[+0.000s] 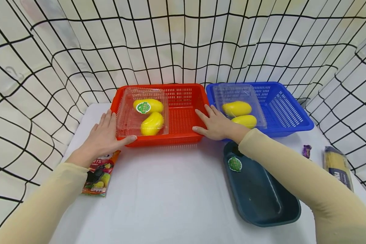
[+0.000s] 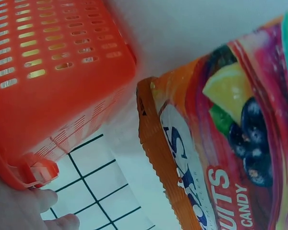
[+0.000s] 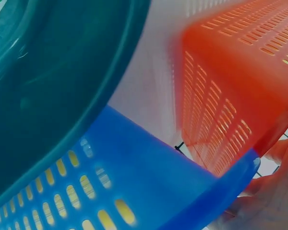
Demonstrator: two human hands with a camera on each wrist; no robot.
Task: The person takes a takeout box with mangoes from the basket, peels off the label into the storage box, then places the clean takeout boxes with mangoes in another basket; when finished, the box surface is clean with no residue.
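A red plastic basket stands at the back of the table between both hands. Inside its left half is a clear plastic box with two yellow mango-like fruits. My left hand rests at the basket's left end, fingers straight and thumb stretched along the front rim. At the right end is my right hand, its fingers spread over the rim where a blue basket adjoins. The blue basket holds another clear box with two yellow fruits.
A fruit candy bag lies under the left wrist. Beneath the right forearm stands a dark teal basin with a green sticker. A purple-wrapped sweet and a pasta-like pack lie far right. Black wire mesh surrounds the table's back and sides.
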